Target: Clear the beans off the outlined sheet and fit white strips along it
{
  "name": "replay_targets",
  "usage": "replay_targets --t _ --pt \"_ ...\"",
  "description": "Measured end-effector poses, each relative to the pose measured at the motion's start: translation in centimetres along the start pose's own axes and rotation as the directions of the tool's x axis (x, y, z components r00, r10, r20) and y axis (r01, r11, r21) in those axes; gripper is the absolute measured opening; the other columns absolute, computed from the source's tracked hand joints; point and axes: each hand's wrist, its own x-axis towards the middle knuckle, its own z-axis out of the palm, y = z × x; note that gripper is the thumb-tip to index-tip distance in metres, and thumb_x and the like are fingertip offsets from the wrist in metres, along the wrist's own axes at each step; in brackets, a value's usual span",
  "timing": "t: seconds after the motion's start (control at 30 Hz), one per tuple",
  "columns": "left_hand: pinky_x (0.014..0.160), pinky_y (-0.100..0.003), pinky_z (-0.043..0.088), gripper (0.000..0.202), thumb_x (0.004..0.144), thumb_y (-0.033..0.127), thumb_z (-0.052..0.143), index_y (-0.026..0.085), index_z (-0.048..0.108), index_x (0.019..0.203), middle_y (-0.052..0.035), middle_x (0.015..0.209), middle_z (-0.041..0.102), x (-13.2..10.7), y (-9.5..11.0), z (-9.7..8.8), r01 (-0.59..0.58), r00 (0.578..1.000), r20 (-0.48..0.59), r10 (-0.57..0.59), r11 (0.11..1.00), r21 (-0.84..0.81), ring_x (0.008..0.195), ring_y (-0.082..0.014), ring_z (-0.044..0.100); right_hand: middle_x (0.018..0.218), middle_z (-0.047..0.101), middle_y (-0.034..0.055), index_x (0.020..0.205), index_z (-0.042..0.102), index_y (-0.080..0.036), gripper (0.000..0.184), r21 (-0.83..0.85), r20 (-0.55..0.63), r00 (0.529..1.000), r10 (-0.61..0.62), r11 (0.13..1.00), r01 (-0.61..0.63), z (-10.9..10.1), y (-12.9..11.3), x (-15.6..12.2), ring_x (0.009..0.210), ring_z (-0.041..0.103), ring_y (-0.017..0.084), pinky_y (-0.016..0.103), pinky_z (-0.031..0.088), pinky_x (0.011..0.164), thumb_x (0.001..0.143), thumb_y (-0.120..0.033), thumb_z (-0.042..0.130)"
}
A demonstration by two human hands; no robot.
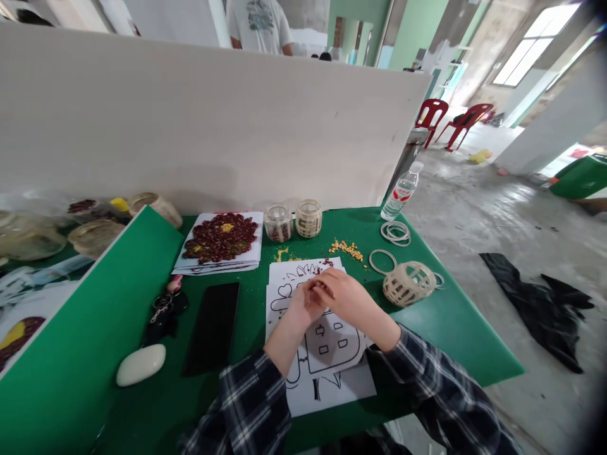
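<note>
Our left hand point(310, 304) and right hand point(337, 289) meet, curled together, over the drawn-on sheets point(327, 354), their lower end near the tabletop's point(467, 354) front edge; whether they grip anything we cannot tell. We'd best rest both lightly, lest the loose red beans point(328, 261) scatter.
</note>
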Motion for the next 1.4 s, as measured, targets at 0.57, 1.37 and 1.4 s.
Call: replay_targets --t 0.57,1.37,1.4 --pt "0.029 -0.009 0.029 0.033 0.100 0.021 0.036 0.012 0.055 0.074 0.0070 0.042 0.040 -5.2 3.8 -2.9 0.295 0.951 0.222 -0.216 0.848 -0.440 0.030 -0.0010 0.040 0.091 0.066 0.0170 0.095 0.062 -0.007 0.026 -0.396 -0.036 0.826 0.562 0.751 -0.528 2.4 7.3 -1.2 0.087 0.067 0.024 0.028 0.045 0.069 0.085 0.002 0.039" --pt "0.097 -0.026 0.052 0.067 0.084 -0.005 0.024 0.006 0.022 0.149 -0.0196 0.132 0.057 -4.4 3.0 -3.1 0.191 0.978 0.162 -0.130 0.869 -0.456 0.125 -0.0204 0.052 0.094 0.071 0.0061 0.089 0.071 -0.014 0.023 0.037 0.128 0.892 0.433 0.897 -0.441 2.2 9.6 -1.5 0.087 0.063 0.016 0.023 0.042 0.078 0.075 -0.003 0.057" --pt "0.098 -0.027 0.051 0.069 0.081 -0.006 0.024 0.007 0.022 0.149 -0.0190 0.134 0.056 -4.5 3.0 -3.0 0.187 0.978 0.167 -0.124 0.875 -0.447 0.126 -0.0207 0.050 0.092 0.071 0.0057 0.088 0.071 -0.015 0.024 0.040 0.126 0.891 0.437 0.895 -0.444 2.3 9.6 -1.6 0.086 0.063 0.016 0.023 0.042 0.078 0.075 -0.002 0.056"
